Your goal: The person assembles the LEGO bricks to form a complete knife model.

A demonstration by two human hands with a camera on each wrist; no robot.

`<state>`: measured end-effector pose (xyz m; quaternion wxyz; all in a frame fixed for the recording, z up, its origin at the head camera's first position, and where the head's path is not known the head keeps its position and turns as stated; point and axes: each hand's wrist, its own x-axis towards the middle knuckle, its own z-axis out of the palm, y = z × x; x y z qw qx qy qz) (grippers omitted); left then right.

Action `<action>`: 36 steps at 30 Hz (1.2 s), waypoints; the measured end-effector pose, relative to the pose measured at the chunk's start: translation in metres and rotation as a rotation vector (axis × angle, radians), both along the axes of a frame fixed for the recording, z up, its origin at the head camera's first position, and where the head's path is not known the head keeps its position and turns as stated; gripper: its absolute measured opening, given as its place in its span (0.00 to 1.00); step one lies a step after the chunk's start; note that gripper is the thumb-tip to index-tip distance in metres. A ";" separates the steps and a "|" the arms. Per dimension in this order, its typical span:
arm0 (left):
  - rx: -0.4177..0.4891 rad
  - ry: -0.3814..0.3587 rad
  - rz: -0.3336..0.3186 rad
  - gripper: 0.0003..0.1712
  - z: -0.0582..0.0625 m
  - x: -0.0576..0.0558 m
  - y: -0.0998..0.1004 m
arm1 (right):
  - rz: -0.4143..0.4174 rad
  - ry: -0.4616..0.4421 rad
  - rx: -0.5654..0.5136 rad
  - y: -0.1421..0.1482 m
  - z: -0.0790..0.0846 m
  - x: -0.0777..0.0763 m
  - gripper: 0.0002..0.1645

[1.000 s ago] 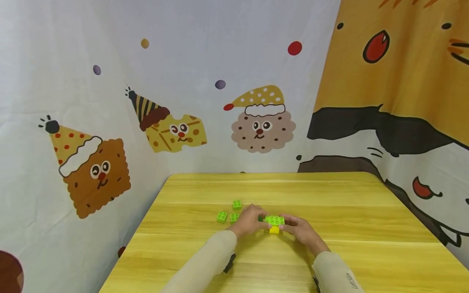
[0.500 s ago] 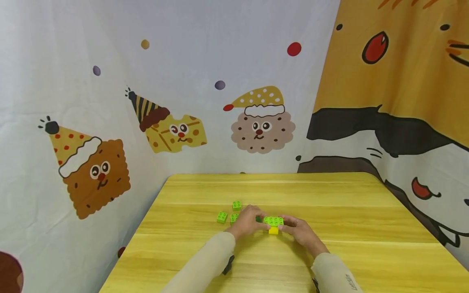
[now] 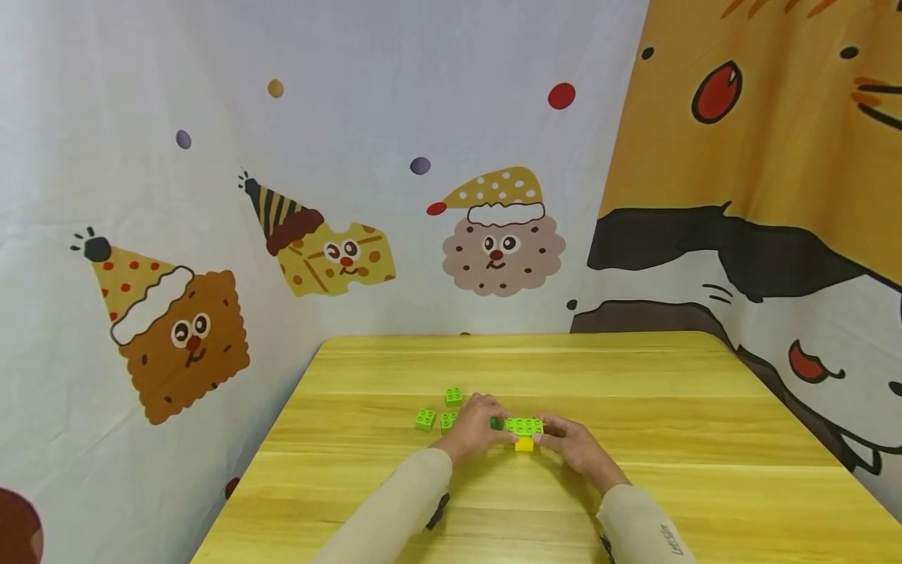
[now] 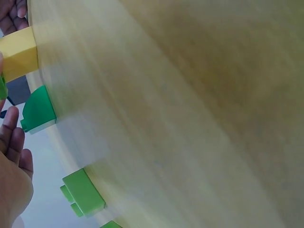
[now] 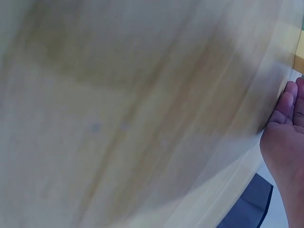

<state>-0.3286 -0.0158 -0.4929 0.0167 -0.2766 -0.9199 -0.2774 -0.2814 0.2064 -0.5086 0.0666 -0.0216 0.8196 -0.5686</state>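
Note:
A long light-green toy building brick (image 3: 524, 425) sits on top of a yellow brick (image 3: 524, 445) on the table. My left hand (image 3: 478, 427) holds the light-green brick's left end, thumb at its near corner. At the other end, my right hand (image 3: 574, 443) grips it between thumb and fingers. A dark-green curved brick (image 4: 40, 110) stands by the left fingers in the left wrist view, on the table. The right wrist view catches only part of the right hand (image 5: 289, 123) and a corner of the yellow brick (image 5: 299, 57).
Left of the left hand lie three small light-green bricks: one at the back (image 3: 454, 396), one farthest left (image 3: 425, 419), and one partly covered by the hand (image 3: 448, 422). The wooden table (image 3: 599, 368) ends at a printed cloth backdrop (image 3: 395, 117).
The head view has shifted slightly. Both hands stay on the light-green brick over the yellow one, with barely any movement.

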 end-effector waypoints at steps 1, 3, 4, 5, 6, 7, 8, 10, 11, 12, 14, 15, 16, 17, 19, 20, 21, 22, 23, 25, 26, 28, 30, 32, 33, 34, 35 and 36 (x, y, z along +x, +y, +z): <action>-0.004 -0.003 0.003 0.23 0.000 0.000 0.000 | -0.001 -0.004 0.001 0.000 0.000 0.000 0.29; -0.006 -0.003 0.006 0.23 -0.001 0.000 0.000 | 0.006 -0.003 0.006 0.000 0.000 0.000 0.30; -0.008 -0.001 0.006 0.23 -0.001 0.000 0.000 | 0.007 -0.002 0.007 0.000 0.001 0.000 0.31; -0.010 0.001 0.005 0.24 -0.001 0.000 0.000 | 0.007 -0.003 0.004 0.000 0.000 0.000 0.31; -0.016 0.006 0.006 0.24 -0.001 0.000 0.000 | 0.004 -0.004 -0.003 -0.001 0.000 0.000 0.31; -0.019 0.012 0.005 0.24 -0.001 0.000 0.000 | 0.004 -0.002 -0.006 -0.001 0.000 0.000 0.31; -0.025 0.018 0.002 0.24 -0.001 0.000 0.000 | 0.007 -0.001 -0.012 0.000 0.000 0.000 0.30; -0.037 0.030 -0.004 0.24 -0.001 0.000 0.000 | 0.003 -0.008 -0.031 -0.001 0.000 0.000 0.28; -0.043 0.035 -0.006 0.24 -0.002 0.000 -0.001 | 0.002 -0.010 -0.040 -0.001 0.000 0.000 0.26; -0.048 0.040 -0.008 0.24 -0.002 0.001 -0.001 | 0.000 -0.012 -0.046 -0.001 -0.001 0.000 0.25; -0.052 0.044 -0.012 0.24 -0.003 0.001 -0.001 | 0.002 -0.015 -0.051 -0.001 -0.002 -0.001 0.25; -0.050 0.044 -0.012 0.24 -0.003 0.001 -0.001 | 0.000 -0.018 -0.052 -0.001 -0.002 -0.001 0.25; -0.047 0.044 -0.013 0.24 -0.003 0.001 -0.001 | -0.003 -0.019 -0.051 -0.001 -0.002 -0.002 0.26; -0.044 0.043 -0.013 0.24 -0.003 0.001 -0.001 | -0.007 -0.017 -0.049 -0.001 -0.003 -0.002 0.27; -0.041 0.042 -0.013 0.23 -0.003 0.001 -0.001 | -0.009 -0.020 -0.047 -0.001 -0.003 -0.003 0.28; -0.042 0.043 -0.014 0.23 -0.003 0.001 -0.001 | -0.007 -0.019 -0.043 -0.001 -0.004 -0.003 0.28; -0.045 0.044 -0.014 0.23 -0.003 0.001 -0.001 | -0.010 -0.021 -0.044 -0.001 -0.004 -0.003 0.28; -0.046 0.045 -0.014 0.23 -0.002 0.001 -0.001 | -0.010 -0.019 -0.043 -0.001 -0.004 -0.003 0.29; -0.047 0.046 -0.015 0.23 -0.002 0.001 -0.001 | -0.008 -0.018 -0.042 -0.001 -0.004 -0.003 0.29; -0.050 0.050 -0.019 0.23 0.000 0.002 -0.001 | -0.007 -0.020 -0.044 -0.001 -0.003 -0.002 0.29; -0.049 0.051 -0.021 0.23 0.000 0.003 -0.001 | -0.008 -0.018 -0.043 0.000 -0.003 -0.002 0.29; -0.045 0.053 -0.028 0.23 0.002 0.004 -0.002 | -0.008 -0.017 -0.043 0.000 -0.003 -0.001 0.28; -0.047 0.052 -0.031 0.23 0.002 0.004 -0.002 | -0.010 -0.015 -0.041 0.000 -0.003 -0.001 0.28; -0.038 0.041 -0.033 0.24 0.002 0.004 -0.004 | -0.011 -0.014 -0.037 0.000 -0.003 -0.002 0.29; -0.028 0.032 -0.032 0.25 0.002 0.003 -0.005 | -0.011 -0.015 -0.036 0.000 -0.003 -0.002 0.29; -0.012 0.020 -0.032 0.26 0.002 0.003 -0.006 | -0.013 -0.017 -0.036 0.000 -0.003 -0.002 0.29; 0.010 0.007 -0.032 0.27 0.001 0.002 -0.008 | -0.014 -0.016 -0.035 -0.001 -0.004 -0.002 0.29; 0.031 -0.005 -0.028 0.27 0.001 0.002 -0.009 | -0.016 -0.015 -0.033 -0.001 -0.004 -0.002 0.30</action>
